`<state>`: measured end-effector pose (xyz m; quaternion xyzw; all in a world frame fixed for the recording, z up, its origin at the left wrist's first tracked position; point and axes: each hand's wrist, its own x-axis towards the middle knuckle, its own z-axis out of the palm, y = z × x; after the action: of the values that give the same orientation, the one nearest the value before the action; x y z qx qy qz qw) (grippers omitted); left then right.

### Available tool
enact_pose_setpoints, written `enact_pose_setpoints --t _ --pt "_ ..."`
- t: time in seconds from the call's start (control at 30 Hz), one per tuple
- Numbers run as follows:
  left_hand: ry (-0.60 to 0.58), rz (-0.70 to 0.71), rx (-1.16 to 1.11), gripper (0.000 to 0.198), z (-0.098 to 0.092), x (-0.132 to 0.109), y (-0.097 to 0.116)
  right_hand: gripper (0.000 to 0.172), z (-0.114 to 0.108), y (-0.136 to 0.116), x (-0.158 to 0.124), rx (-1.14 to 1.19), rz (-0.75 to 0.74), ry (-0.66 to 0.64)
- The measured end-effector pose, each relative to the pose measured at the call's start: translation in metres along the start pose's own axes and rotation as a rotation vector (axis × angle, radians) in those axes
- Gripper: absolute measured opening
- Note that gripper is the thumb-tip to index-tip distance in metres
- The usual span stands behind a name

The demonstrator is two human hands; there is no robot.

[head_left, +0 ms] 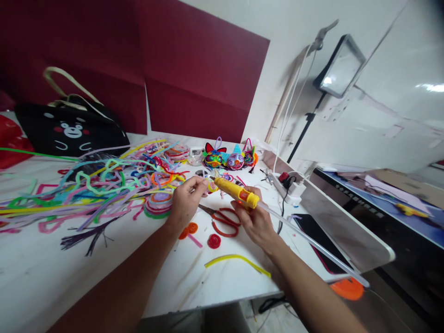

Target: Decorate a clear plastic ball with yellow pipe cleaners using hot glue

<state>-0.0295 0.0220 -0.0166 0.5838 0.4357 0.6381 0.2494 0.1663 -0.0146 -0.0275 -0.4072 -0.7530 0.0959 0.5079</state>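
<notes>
My right hand [255, 215] is wrapped round a yellow hot glue gun [236, 190], a long clear glue stick [312, 243] sticking out of its back end. The gun's nozzle points left at the fingertips of my left hand [187, 199]. Those fingers are pinched together on something small, mostly hidden; a bit of yellow shows beside them. Under my hands lie red-handled scissors [227, 223]. Closer to me are a red coiled disc [214, 241], an orange coiled piece [192, 227] and a yellow pipe cleaner [239, 259].
A tangle of coloured pipe cleaners [114, 178] covers the left, with stacked coiled discs [157, 203] beside it. Colourful finished figures [236, 159] stand at the back. On the right are a power strip [291, 189], a dark phone [322, 243] and a lamp [342, 67].
</notes>
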Motion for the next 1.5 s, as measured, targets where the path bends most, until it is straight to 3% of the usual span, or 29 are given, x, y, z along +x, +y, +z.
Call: enact_pose_setpoints --t 0.37,0.67,1.0,1.5 --pt "-0.01 -0.012 -0.04 0.023 0.001 0.0 -0.007 0.015 0.001 0.0 -0.003 0.016 -0.059 -0.032" --pt "-0.007 -0.011 -0.033 0.024 0.001 0.0 -0.012 0.008 -0.001 -0.005 -0.004 -0.031 -0.001 -0.04" --pt "-0.006 -0.029 -0.044 0.025 0.001 -0.001 -0.012 0.008 -0.001 -0.004 -0.003 -0.019 -0.049 -0.028" --pt "0.016 -0.04 -0.041 0.023 0.0 0.0 -0.001 0.006 0.001 -0.005 -0.004 -0.029 0.014 0.03"
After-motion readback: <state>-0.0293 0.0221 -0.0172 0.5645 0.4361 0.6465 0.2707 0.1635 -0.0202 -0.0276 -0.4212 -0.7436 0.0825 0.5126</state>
